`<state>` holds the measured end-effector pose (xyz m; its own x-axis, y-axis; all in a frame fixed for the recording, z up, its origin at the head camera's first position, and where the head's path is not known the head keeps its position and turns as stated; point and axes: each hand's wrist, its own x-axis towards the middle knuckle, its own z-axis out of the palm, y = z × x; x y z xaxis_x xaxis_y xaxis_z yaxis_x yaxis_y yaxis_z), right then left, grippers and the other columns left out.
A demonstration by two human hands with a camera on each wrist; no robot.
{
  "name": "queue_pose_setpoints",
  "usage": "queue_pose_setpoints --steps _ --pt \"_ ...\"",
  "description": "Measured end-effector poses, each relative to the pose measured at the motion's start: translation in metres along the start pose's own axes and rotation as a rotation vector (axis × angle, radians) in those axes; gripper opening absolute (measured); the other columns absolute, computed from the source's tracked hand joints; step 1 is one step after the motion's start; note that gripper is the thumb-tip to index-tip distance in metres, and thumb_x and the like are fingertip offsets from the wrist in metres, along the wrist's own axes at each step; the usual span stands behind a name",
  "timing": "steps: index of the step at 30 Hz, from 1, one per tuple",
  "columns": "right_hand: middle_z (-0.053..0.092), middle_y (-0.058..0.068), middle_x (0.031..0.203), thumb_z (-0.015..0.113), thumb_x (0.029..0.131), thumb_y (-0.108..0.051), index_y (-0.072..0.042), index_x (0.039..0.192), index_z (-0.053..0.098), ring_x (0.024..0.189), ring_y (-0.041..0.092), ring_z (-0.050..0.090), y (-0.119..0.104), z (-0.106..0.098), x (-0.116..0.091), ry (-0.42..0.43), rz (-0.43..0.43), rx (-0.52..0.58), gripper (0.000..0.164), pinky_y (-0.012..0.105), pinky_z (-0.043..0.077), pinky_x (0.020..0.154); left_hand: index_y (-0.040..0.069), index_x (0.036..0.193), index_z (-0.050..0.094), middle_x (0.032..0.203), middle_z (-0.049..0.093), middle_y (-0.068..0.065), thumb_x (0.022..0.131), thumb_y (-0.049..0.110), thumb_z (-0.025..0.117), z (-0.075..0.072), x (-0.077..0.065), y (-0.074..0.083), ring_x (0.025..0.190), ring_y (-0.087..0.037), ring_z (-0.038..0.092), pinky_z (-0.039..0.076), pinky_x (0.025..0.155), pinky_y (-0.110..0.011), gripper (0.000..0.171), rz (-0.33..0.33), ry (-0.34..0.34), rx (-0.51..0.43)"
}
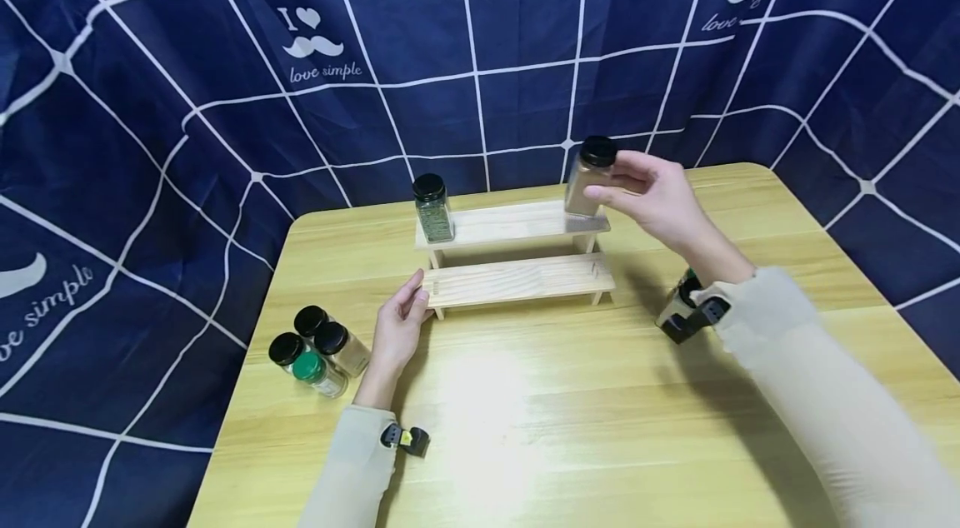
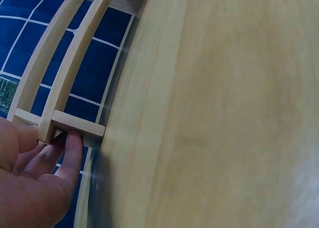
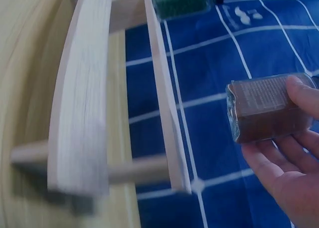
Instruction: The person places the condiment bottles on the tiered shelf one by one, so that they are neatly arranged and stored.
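Note:
A two-tier wooden shelf rack (image 1: 517, 282) stands on the table. My left hand (image 1: 399, 328) pinches the left end of its lower tier, thumb on one side and fingers beneath, as the left wrist view shows. Brown powder fills the black-capped spice jar (image 1: 588, 178) that my right hand (image 1: 648, 196) grips at the right end of the upper tier. In the right wrist view, the jar's base (image 3: 233, 113) is apart from the rack. Another black-capped jar (image 1: 433, 211), with green flakes inside, stands on the upper tier's left end.
Several spice jars (image 1: 322, 349), black-capped and green-capped, cluster on the left of the table (image 1: 480, 420). Partly hidden behind my right wrist is another jar (image 1: 678, 295) with a green top. A blue cloth (image 1: 525, 28) with white lines hangs behind and on both sides.

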<state>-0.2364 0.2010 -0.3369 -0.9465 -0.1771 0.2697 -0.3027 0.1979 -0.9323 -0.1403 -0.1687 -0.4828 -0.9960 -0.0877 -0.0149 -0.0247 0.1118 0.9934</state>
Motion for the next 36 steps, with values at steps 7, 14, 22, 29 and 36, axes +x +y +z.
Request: queue_pose_setpoints --steps 7,14,22,29,36 --pt "0.079 -0.012 0.103 0.084 0.088 -0.003 -0.004 0.126 0.072 0.095 0.002 0.076 0.001 0.042 0.018 -0.082 -0.038 0.071 0.04 0.014 0.063 0.083 0.003 0.158 0.043 0.162 0.047 -0.019 0.111 0.012 0.051 0.002 0.001 0.0 0.142 -0.038 0.056 0.058 0.111 -0.035 0.049 0.009 -0.005 -0.014" --pt "0.08 -0.006 0.108 0.085 0.088 -0.007 -0.001 0.131 0.07 0.097 0.003 0.075 0.009 0.083 0.033 -0.136 -0.053 0.065 0.045 0.016 0.063 0.085 0.003 0.158 0.044 0.164 0.045 -0.017 0.111 0.014 0.051 0.002 0.001 0.0 0.143 -0.037 0.055 0.057 0.112 -0.039 0.048 0.014 0.007 -0.006" --pt "0.072 0.02 0.132 0.08 0.093 -0.007 -0.001 0.141 0.064 0.115 0.019 0.072 0.02 0.116 0.041 -0.189 -0.046 0.055 0.051 0.015 0.06 0.094 0.002 0.158 0.044 0.163 0.046 -0.019 0.112 0.014 0.051 0.004 0.0 -0.001 0.143 -0.038 0.055 0.057 0.111 -0.036 0.048 0.025 0.013 -0.012" --pt "0.069 0.02 0.137 0.079 0.094 -0.007 -0.002 0.144 0.062 0.125 0.029 0.069 0.023 0.132 0.04 -0.234 -0.02 0.042 0.053 0.017 0.06 0.096 0.003 0.157 0.045 0.161 0.049 -0.02 0.111 0.013 0.052 0.003 -0.001 -0.001 0.14 -0.038 0.057 0.059 0.109 -0.035 0.047 0.02 0.022 -0.011" --pt "0.068 0.018 0.14 0.08 0.094 -0.01 -0.004 0.147 0.06 0.128 0.03 0.068 0.025 0.137 0.039 -0.228 0.005 0.014 0.057 0.027 0.06 0.103 0.003 0.157 0.046 0.16 0.049 -0.019 0.111 0.013 0.052 0.002 -0.002 -0.001 0.137 -0.039 0.059 0.06 0.107 -0.033 0.047 0.024 0.033 0.004"
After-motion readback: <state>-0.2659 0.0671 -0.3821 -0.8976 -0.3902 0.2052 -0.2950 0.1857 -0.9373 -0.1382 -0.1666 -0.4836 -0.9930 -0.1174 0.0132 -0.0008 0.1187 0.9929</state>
